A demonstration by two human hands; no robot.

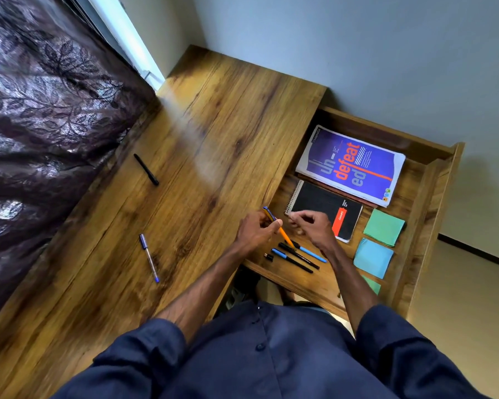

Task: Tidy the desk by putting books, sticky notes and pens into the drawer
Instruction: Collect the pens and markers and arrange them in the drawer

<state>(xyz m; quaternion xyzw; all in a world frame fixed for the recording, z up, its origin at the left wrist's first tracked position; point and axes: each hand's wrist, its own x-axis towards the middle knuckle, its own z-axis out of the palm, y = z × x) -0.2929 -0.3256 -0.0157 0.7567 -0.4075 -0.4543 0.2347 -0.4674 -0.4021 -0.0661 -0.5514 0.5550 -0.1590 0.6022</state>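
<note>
My left hand (pixel 257 230) pinches the orange pen (pixel 285 237) above the near left corner of the drawer (pixel 424 214); my right hand (pixel 314 226) hovers curled, grip unclear. I should lower the pen parallel beside the pens (pixel 296 256) lying there, then release

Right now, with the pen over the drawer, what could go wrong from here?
The left hand holds the orange pen tilted above the pens already in the drawer; a loose grip could drop it and scatter them. The black pen and blue pen lie far off on the desk and could be overlooked.
</note>
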